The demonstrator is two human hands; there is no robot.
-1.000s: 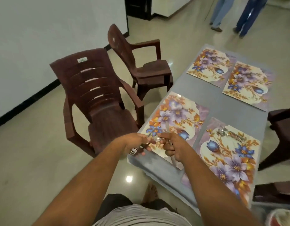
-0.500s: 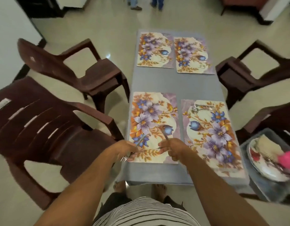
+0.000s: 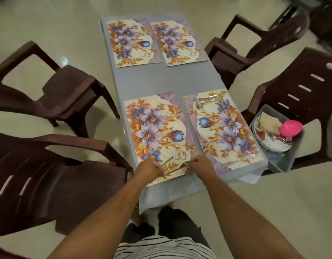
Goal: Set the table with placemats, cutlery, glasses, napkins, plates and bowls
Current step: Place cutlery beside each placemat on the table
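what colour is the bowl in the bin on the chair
Bright pink bowl, seen clearly in the head view.

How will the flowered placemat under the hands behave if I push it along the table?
The near-left placemat lies thin and flat on the tablecloth, so it probably slides easily. Its glossy face suggests cutlery may slip on it. It looks light and may flex if lifted by one corner.

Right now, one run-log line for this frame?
left hand: holds cutlery | right hand: holds spoon | near-left mat: being set | near-right mat: has cutlery
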